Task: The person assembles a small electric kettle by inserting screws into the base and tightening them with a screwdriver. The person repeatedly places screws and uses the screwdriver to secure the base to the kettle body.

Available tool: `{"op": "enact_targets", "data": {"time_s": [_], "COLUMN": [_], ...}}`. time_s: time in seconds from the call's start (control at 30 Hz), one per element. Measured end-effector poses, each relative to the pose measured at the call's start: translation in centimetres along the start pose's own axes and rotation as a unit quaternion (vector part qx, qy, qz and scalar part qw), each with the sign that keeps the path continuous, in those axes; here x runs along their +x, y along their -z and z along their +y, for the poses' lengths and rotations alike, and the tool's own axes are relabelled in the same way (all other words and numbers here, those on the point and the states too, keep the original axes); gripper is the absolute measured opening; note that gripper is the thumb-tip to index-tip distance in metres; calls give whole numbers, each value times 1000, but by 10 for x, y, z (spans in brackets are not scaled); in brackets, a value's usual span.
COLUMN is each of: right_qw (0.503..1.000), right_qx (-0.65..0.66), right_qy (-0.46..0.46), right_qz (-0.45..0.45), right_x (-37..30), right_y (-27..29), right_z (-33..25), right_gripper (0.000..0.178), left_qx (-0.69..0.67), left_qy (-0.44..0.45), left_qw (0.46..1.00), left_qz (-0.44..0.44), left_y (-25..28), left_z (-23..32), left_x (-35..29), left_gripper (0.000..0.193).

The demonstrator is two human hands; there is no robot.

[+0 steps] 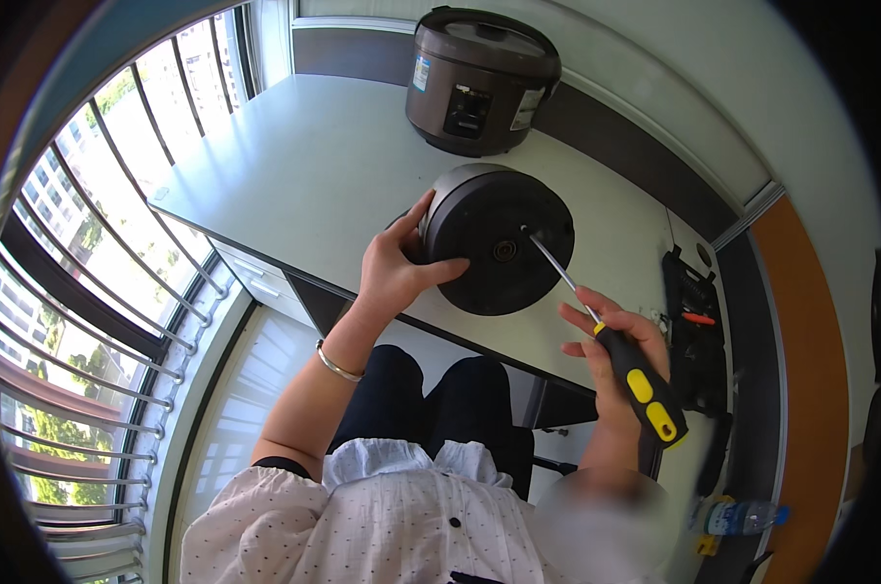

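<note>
A round appliance, which looks like an electric kettle (503, 282), is tipped so that its black underside faces me. At the middle of that base is a ringed socket. My left hand (401, 255) grips the kettle by its left edge, thumb across the base and fingers around the silver side. In my right hand (620, 350) is a screwdriver (643, 384) with a black and yellow handle, held loosely with some fingers lifted off it. Its metal shaft slants up and left, with the tip at a small hole in the base, right of the socket. Whether a screw sits there cannot be made out.
A brown rice cooker (484, 83) stands at the back of the white table (304, 156). On the right lies an open black tool case (698, 331) with a red-handled tool. A plastic bottle (742, 518) is at the lower right. Barred windows (80, 292) line the left.
</note>
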State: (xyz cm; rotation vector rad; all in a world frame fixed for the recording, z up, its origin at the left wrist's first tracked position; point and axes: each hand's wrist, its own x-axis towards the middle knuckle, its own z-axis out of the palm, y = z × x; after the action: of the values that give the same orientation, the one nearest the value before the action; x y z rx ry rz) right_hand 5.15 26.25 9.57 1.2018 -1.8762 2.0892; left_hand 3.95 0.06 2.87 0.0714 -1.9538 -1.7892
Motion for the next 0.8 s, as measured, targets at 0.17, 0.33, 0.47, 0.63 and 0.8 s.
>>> {"op": "enact_targets", "data": {"time_s": [0.17,0.33,0.47,0.63,0.8], "right_qw": [991,989,996,998,998], "right_qx": [-84,65,43,47,20], "right_qy": [100,105,65,36,7], "right_qz": [22,85,44,-1,51], "right_x": [7,14,16,20,16], "right_y": [-1,1,10,8,-5], "right_z": [13,31,26,14,7], "right_gripper": [17,26,21,18,21], "left_qx": [37,0,10,19,27], "left_qy": [-2,-6,-5,-14,-17], "left_qw": [999,1000,1000,1000,999], "left_qz": [-3,5,4,8,14], "left_y": [0,-1,2,1,2], "left_z": [-4,-2,-5,-7,-10], "left_x": [-1,1,2,0,1], "left_gripper": [91,92,91,91,92]}}
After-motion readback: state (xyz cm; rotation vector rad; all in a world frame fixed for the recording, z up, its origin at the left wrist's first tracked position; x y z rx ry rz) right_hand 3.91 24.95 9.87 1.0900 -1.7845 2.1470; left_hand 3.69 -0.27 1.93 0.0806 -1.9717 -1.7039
